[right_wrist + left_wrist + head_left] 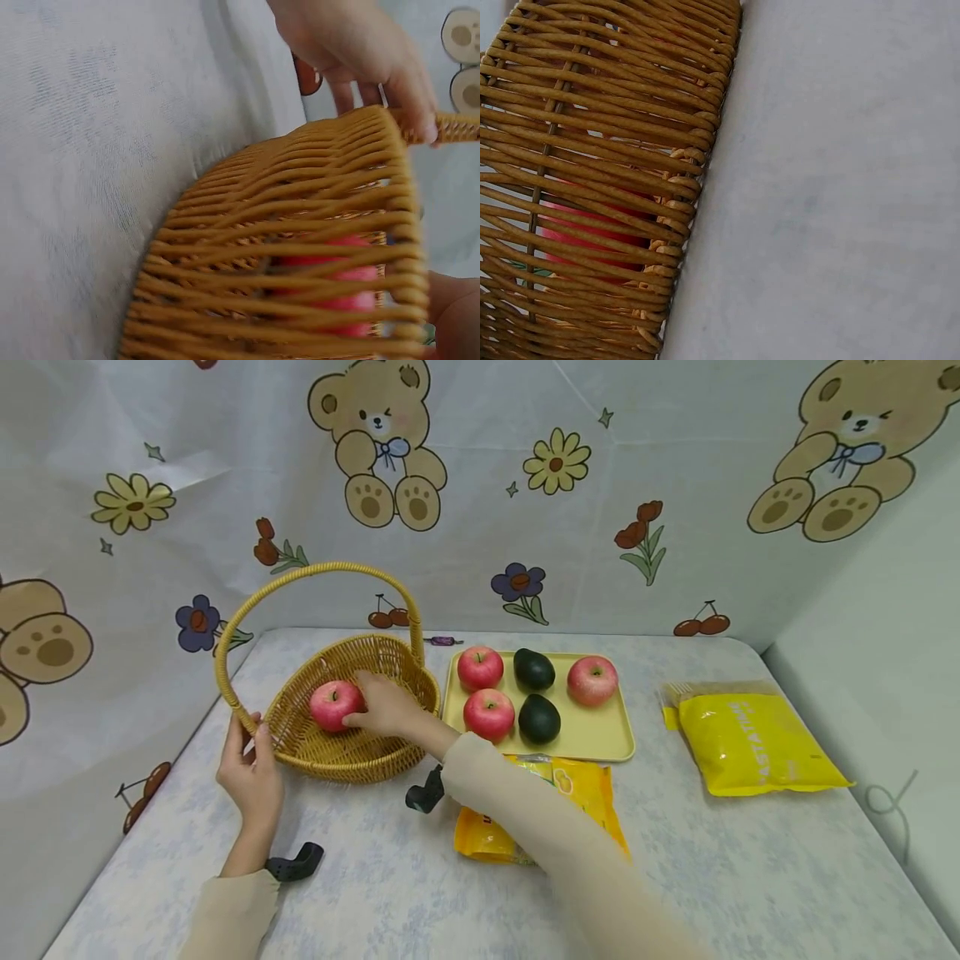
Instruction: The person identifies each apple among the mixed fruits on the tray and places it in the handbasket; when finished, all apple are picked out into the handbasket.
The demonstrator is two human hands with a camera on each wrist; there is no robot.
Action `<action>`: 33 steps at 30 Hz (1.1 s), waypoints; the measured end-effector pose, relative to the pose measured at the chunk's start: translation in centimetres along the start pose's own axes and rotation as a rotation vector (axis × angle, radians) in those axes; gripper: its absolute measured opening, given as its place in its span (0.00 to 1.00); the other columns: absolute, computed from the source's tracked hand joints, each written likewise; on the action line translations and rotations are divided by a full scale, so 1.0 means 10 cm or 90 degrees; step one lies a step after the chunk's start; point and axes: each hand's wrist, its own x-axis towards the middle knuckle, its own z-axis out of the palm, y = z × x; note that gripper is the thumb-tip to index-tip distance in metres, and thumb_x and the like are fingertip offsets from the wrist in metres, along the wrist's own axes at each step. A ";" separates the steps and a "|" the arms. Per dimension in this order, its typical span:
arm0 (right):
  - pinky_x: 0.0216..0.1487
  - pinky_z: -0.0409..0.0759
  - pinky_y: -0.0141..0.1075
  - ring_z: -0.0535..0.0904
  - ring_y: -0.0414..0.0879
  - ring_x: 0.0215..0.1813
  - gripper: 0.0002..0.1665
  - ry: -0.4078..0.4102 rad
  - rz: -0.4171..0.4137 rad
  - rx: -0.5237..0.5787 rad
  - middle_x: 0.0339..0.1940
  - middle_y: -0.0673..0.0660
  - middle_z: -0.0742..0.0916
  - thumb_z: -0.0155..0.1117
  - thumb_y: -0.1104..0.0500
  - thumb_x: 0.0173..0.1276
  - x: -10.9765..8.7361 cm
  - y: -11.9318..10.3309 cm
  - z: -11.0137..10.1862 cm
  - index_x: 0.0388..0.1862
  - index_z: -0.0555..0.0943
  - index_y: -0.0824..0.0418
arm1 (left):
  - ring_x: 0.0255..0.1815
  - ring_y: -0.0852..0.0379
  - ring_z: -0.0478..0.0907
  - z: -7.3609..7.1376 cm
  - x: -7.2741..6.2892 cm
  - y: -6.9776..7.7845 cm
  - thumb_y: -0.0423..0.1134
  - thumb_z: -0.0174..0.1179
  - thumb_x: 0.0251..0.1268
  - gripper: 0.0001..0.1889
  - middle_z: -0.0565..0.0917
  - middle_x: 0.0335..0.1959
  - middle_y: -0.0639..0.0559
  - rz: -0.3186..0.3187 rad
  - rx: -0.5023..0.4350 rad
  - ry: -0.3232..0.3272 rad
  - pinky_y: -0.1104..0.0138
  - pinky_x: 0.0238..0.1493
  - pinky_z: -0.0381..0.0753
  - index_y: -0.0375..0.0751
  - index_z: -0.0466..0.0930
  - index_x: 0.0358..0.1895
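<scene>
A yellow-brown wicker basket [352, 768] with a tall hoop handle stands at the left of the table. My left hand [253, 777] holds it at the left foot of the handle, with fingers and thumb about the rim; the right wrist view shows this left hand [367, 52] too. Inside the basket is a red apple [334, 707]. My right hand [390, 706] reaches in over the right rim and grips the apple's right side between thumb and fingers. Through the weave, both wrist views show parts of the red apple [592, 232].
Right of the basket, a pale yellow tray [592, 735] carries several red apples [488, 715] and dark green avocados [539, 718]. My right forearm crosses an orange-yellow packet [487, 839]. A yellow pasta bag [757, 743] lies farther right. Patterned cloth hangs behind the table.
</scene>
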 end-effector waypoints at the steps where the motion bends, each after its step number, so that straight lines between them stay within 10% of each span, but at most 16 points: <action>1: 0.72 0.66 0.42 0.63 0.49 0.75 0.47 0.002 -0.004 -0.006 0.76 0.55 0.68 0.65 0.44 0.67 -0.04 -0.01 -0.06 0.78 0.57 0.58 | 0.51 0.70 0.77 0.00 0.00 0.02 0.31 0.51 0.71 0.21 0.82 0.53 0.33 0.000 -0.002 0.000 0.85 0.45 0.71 0.39 0.73 0.66; 12: 0.74 0.63 0.45 0.62 0.50 0.76 0.45 0.044 -0.075 0.081 0.76 0.55 0.67 0.65 0.45 0.67 -0.59 0.06 -0.55 0.77 0.59 0.57 | 0.51 0.72 0.77 0.00 0.05 -0.21 0.35 0.52 0.72 0.21 0.83 0.53 0.36 0.002 -0.001 0.001 0.84 0.44 0.73 0.46 0.74 0.66; 33: 0.68 0.70 0.51 0.70 0.58 0.69 0.44 0.203 -0.010 0.168 0.72 0.61 0.72 0.70 0.52 0.64 -1.42 1.21 -1.12 0.74 0.63 0.61 | 0.52 0.69 0.78 0.00 0.04 -0.21 0.35 0.53 0.72 0.21 0.83 0.53 0.37 0.006 -0.033 -0.007 0.84 0.43 0.73 0.48 0.75 0.66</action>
